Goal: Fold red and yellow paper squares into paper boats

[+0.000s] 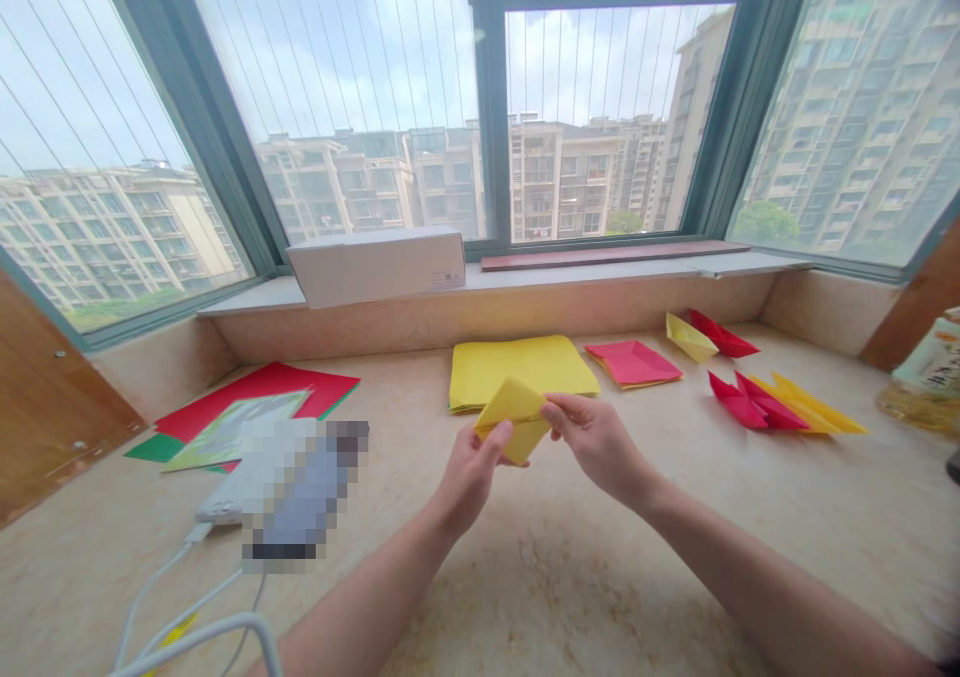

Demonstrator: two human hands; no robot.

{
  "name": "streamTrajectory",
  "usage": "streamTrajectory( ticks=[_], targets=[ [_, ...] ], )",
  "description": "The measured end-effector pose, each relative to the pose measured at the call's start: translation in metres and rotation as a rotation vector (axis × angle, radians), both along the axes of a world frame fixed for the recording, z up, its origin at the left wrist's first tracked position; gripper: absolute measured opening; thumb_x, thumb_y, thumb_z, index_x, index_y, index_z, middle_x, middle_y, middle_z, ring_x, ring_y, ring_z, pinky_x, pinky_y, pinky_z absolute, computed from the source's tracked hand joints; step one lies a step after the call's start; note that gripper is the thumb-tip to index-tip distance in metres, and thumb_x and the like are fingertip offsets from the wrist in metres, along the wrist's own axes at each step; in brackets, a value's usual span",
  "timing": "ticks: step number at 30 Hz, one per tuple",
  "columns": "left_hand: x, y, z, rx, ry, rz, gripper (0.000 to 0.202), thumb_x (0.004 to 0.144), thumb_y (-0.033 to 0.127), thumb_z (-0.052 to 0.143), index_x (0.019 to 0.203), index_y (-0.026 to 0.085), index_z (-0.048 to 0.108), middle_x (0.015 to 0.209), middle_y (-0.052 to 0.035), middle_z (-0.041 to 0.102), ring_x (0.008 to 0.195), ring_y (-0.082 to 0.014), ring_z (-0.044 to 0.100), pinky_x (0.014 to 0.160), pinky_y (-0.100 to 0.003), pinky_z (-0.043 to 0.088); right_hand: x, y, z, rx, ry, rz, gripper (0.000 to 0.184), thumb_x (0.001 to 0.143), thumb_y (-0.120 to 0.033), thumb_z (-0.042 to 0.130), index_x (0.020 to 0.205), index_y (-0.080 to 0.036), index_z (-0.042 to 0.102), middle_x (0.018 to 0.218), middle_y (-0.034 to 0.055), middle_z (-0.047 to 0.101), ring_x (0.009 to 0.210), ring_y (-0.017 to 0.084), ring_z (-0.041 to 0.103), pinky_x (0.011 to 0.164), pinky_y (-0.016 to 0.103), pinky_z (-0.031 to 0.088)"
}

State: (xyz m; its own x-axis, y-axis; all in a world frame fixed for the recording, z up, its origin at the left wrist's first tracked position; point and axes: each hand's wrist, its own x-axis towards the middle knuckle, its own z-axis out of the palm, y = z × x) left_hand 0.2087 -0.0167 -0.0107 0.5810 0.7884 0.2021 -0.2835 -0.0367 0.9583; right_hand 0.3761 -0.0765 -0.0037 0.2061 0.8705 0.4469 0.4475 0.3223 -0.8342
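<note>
I hold a small folded yellow paper (pixel 514 412) above the stone sill between both hands. My left hand (pixel 469 477) pinches its lower left edge with closed fingers. My right hand (pixel 596 442) pinches its right side, thumb on top. Just beyond the folded piece lies a stack of flat yellow sheets (pixel 521 367). To its right sits a folded red paper square (pixel 634 362).
Folded red and yellow paper boats (pixel 780 402) and two more (pixel 701 335) lie at the right. Red and green sheets (pixel 255 402) lie left, near a blurred device with white cables (pixel 195 627). A white box (pixel 375 265) rests on the window ledge. A bottle (pixel 926 372) stands far right.
</note>
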Motion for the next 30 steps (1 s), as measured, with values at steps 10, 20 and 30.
streamTrajectory(
  ticks=[10, 20, 30],
  targets=[
    [-0.004, -0.004, -0.003, 0.216, 0.195, 0.057, 0.045, 0.083, 0.055, 0.064, 0.091, 0.012, 0.061, 0.061, -0.0018, 0.063, 0.040, -0.0111, 0.058, 0.035, -0.018, 0.042, -0.005, -0.010, 0.000, -0.052, -0.076, 0.007, 0.053, 0.097, -0.057, 0.039, 0.069, -0.018, 0.061, 0.061, 0.0040, 0.062, 0.054, 0.016, 0.054, 0.050, 0.027, 0.040],
    [-0.003, -0.008, -0.001, 0.004, 0.079, -0.220, 0.055, 0.083, 0.065, 0.058, 0.096, 0.011, 0.060, 0.060, -0.0054, 0.066, 0.038, -0.0148, 0.060, 0.032, -0.020, 0.042, -0.003, -0.014, -0.006, -0.239, 0.057, 0.224, 0.074, 0.091, -0.074, 0.024, 0.048, -0.020, 0.049, 0.039, 0.0001, 0.043, 0.035, 0.011, 0.038, 0.038, 0.025, 0.026],
    [-0.006, 0.003, -0.006, -0.009, 0.047, -0.312, 0.063, 0.079, 0.070, 0.058, 0.090, 0.008, 0.065, 0.063, -0.0061, 0.065, 0.039, -0.0110, 0.056, 0.032, -0.019, 0.036, -0.005, -0.023, -0.005, 0.215, -0.320, 0.128, 0.062, 0.101, -0.047, 0.034, 0.048, -0.020, 0.050, 0.045, 0.0029, 0.053, 0.042, 0.013, 0.049, 0.048, 0.026, 0.036]
  ],
)
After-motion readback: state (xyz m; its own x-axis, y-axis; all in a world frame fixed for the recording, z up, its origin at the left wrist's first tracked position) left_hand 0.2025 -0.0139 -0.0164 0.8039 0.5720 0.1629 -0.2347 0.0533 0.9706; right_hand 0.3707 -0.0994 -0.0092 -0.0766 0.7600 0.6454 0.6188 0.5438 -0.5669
